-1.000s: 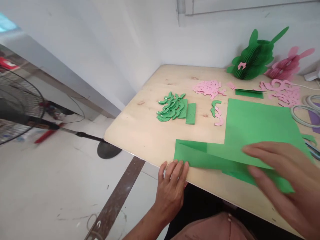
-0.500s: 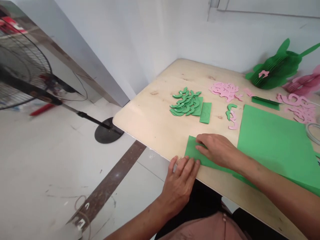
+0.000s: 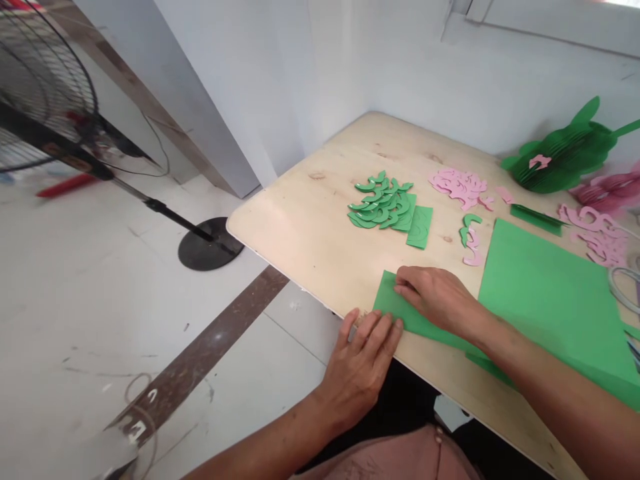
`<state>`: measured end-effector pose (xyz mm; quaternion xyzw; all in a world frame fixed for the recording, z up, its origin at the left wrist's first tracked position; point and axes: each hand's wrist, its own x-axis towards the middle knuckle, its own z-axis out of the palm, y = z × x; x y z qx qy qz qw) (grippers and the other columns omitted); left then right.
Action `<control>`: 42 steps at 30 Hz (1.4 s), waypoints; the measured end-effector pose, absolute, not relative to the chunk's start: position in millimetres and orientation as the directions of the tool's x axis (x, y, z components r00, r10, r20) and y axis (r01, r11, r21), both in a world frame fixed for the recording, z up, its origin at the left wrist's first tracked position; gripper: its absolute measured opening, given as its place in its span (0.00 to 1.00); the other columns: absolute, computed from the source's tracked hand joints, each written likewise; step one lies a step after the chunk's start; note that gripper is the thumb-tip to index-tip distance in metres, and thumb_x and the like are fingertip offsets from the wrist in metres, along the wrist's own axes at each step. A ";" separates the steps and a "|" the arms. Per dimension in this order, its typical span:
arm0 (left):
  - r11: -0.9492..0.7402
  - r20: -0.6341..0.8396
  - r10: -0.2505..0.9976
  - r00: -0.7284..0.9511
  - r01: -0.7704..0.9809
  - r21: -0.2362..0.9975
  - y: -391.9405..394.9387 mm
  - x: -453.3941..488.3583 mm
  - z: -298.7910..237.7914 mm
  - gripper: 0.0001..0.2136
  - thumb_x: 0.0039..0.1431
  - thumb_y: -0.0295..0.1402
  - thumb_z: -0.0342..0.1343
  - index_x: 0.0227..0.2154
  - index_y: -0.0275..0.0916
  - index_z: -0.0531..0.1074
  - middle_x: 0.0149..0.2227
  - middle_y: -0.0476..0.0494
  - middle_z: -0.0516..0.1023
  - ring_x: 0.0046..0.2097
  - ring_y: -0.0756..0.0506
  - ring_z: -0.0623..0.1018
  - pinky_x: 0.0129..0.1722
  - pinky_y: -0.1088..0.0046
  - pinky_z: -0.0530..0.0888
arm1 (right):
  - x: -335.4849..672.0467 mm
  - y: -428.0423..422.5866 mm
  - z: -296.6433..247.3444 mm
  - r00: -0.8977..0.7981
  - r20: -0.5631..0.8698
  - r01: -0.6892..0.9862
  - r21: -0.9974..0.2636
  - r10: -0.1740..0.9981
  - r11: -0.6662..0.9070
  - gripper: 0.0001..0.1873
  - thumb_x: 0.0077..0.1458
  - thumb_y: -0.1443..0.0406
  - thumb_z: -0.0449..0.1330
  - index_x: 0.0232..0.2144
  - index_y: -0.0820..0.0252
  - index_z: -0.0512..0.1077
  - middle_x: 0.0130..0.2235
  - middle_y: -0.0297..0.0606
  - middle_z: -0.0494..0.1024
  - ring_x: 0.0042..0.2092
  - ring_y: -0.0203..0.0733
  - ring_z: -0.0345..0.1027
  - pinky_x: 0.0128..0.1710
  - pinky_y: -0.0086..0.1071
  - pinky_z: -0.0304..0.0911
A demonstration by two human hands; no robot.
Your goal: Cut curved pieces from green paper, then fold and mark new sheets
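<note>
A large green paper sheet (image 3: 545, 293) lies on the wooden table (image 3: 310, 233), with a folded strip running along the near edge. My right hand (image 3: 435, 297) presses down on the left end of that folded strip, fingers curled together. My left hand (image 3: 367, 350) rests flat at the table's front edge, fingertips touching the strip's near corner, fingers stretched out.
A pile of green cut-outs (image 3: 383, 203) and a small green card (image 3: 420, 227) lie mid-table. Pink cut-outs (image 3: 460, 185) lie behind them, with more at the right. A green honeycomb paper animal (image 3: 565, 157) stands at the wall. A standing fan (image 3: 45, 107) is on the floor to the left.
My right hand has slid from the right part of the sheet along the fold to its left end. My left hand has stayed at the corner. The view has turned left.
</note>
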<state>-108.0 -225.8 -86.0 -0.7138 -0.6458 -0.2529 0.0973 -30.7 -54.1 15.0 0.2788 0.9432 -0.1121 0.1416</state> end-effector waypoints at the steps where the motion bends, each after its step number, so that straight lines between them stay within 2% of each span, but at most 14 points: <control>1: -0.146 0.485 0.874 0.037 0.971 0.190 -225.8 -108.0 -85.9 0.22 0.59 0.25 0.46 0.57 0.33 0.63 0.56 0.39 0.70 0.59 0.41 0.63 0.63 0.54 0.50 | -30.7 -54.3 14.8 -0.805 -0.328 0.556 -0.128 0.494 0.821 0.08 0.61 0.66 0.51 0.31 0.57 0.68 0.31 0.35 0.76 0.34 0.39 0.70 0.28 0.30 0.49; 14: -0.178 0.475 0.879 0.039 0.952 0.251 -227.4 -110.8 -79.3 0.23 0.56 0.24 0.48 0.56 0.33 0.64 0.56 0.39 0.69 0.60 0.39 0.62 0.62 0.53 0.52 | -30.2 -55.2 13.8 -0.817 -0.325 0.537 -0.124 0.477 0.835 0.09 0.62 0.66 0.50 0.30 0.58 0.66 0.32 0.35 0.75 0.35 0.39 0.69 0.29 0.30 0.49; 22: -0.161 0.421 0.907 0.020 0.939 0.303 -229.1 -108.9 -68.7 0.24 0.52 0.23 0.49 0.55 0.34 0.66 0.57 0.36 0.68 0.65 0.31 0.54 0.59 0.44 0.54 | -29.4 -55.7 14.4 -0.818 -0.322 0.534 -0.114 0.477 0.838 0.08 0.62 0.66 0.50 0.31 0.58 0.66 0.32 0.35 0.76 0.35 0.39 0.69 0.29 0.29 0.49; 42: -0.137 0.423 0.906 0.006 0.950 0.280 -230.9 -108.5 -74.0 0.25 0.54 0.23 0.48 0.56 0.34 0.64 0.59 0.37 0.65 0.65 0.34 0.55 0.60 0.49 0.55 | -35.0 -55.4 13.0 -0.811 -0.350 0.508 -0.026 0.468 0.861 0.08 0.63 0.65 0.49 0.33 0.58 0.66 0.34 0.36 0.77 0.35 0.41 0.71 0.26 0.31 0.48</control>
